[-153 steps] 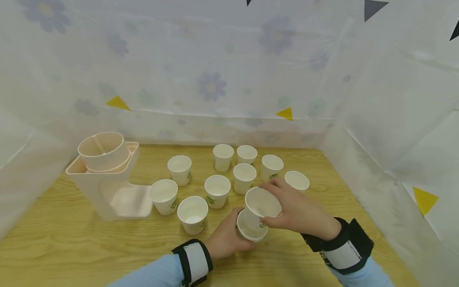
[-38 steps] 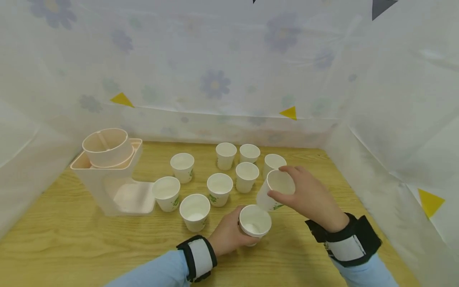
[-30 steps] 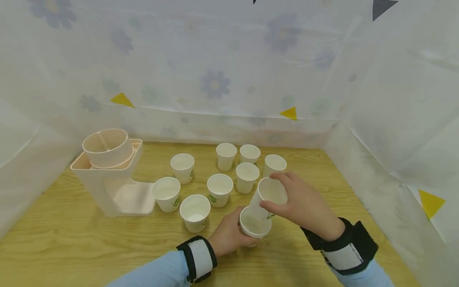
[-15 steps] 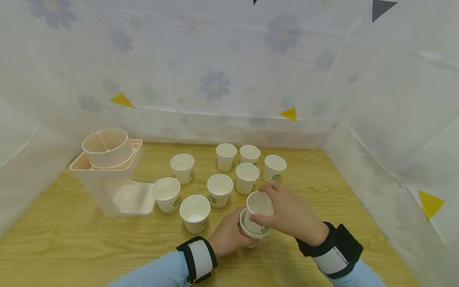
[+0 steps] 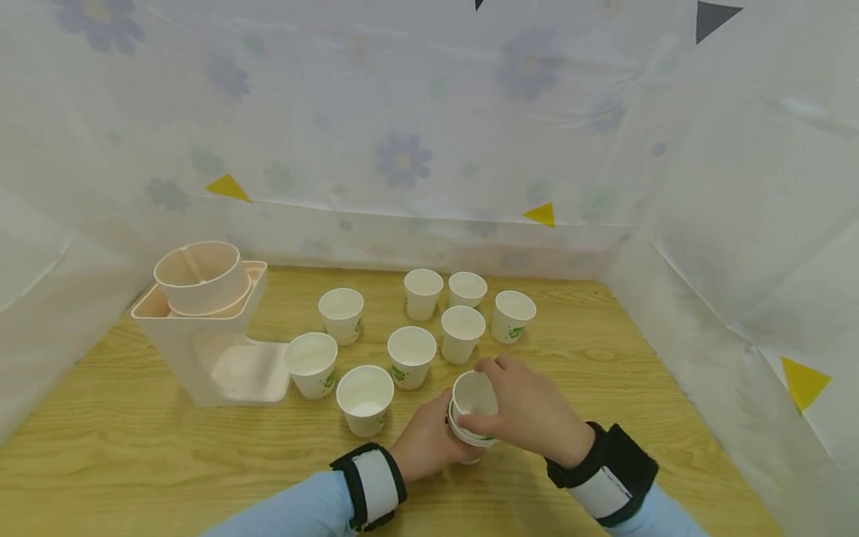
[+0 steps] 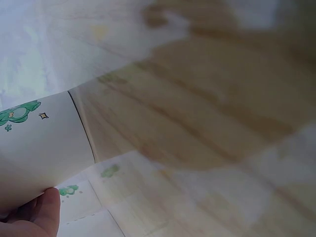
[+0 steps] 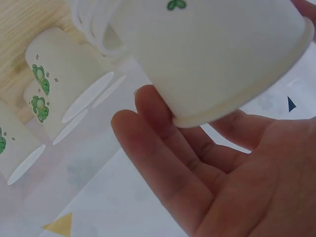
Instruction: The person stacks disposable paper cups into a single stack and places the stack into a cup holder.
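Observation:
My left hand (image 5: 429,441) grips a small stack of nested white paper cups (image 5: 473,438) at the front of the table, its fingers round the side. From the right, my right hand (image 5: 526,406) pinches another paper cup (image 5: 473,394) near its rim, and this cup sits partly inside the stack's mouth. In the right wrist view the pinched cup (image 7: 222,64) shows a green print, with the stacked rims (image 7: 96,24) behind it. The left wrist view shows a held cup (image 6: 39,143) with a green cartoon print above the left thumb.
Several upright paper cups stand on the wooden table (image 5: 201,477) beyond my hands, among them a near cup (image 5: 365,403) and a back right cup (image 5: 513,317). A cream plastic stand with a round bowl (image 5: 201,277) is at left. White sheeting (image 5: 403,97) encloses the sides.
My right hand has taken the cup that stood at the far right and brought it left and down into the stack. The left hand stays in place, holding the stack.

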Demonstrator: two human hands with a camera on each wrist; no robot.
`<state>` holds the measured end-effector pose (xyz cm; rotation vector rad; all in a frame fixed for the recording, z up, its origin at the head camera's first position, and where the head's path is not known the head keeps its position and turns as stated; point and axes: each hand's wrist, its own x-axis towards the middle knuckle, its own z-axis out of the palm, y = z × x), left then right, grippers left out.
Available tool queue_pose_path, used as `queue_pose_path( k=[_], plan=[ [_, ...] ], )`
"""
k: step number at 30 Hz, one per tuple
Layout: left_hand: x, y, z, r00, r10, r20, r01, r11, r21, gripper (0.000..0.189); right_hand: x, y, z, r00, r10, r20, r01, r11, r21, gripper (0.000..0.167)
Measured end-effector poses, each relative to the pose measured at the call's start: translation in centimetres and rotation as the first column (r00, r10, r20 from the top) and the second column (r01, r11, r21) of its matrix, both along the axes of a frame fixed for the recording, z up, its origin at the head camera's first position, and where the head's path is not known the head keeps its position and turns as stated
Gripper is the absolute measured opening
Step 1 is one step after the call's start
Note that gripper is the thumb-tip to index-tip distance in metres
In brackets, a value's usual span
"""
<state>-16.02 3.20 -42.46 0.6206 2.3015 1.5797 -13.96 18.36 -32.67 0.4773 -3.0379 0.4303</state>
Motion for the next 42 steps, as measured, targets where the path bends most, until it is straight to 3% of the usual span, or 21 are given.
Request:
queue_pose_path(
  k=[8,26,30,33,37,42],
  plan=[
    [0.1,0.0,0.0,1.000,0.003,0.013,-0.003,1.000,0.006,0.072,-0.2,-0.1,-1.1,0.999,-0.011,0.038,0.011,1.000,0.021,0.065],
    [-0.3,-0.3,-0.1,0.999,-0.029,0.036,0.030,1.000,-0.006,0.069,-0.5,-0.7,-2.0,0.999,-0.001,0.055,-0.003,0.998,0.065,0.062],
    [-0.2,-0.2,-0.1,1.000,-0.024,0.010,0.024,1.000,-0.006,0.069,-1.0,-0.2,-1.8,0.996,0.014,0.084,-0.020,0.998,0.063,0.068],
    [-0.2,-0.1,-0.2,0.999,-0.017,-0.028,0.017,1.000,-0.002,0.069,-2.5,1.2,-0.9,0.997,-0.013,0.081,0.012,1.000,0.018,0.074],
    [-0.1,0.0,-0.4,0.999,-0.012,-0.051,0.013,1.000,0.014,0.070,-6.6,4.0,0.0,0.991,-0.128,0.047,0.131,0.989,-0.075,0.074],
    [0.0,0.0,-0.6,0.999,-0.013,-0.035,0.013,1.000,0.013,0.072,-11.7,6.6,-1.8,0.976,-0.215,0.022,0.216,0.972,-0.095,0.068]
  ],
)
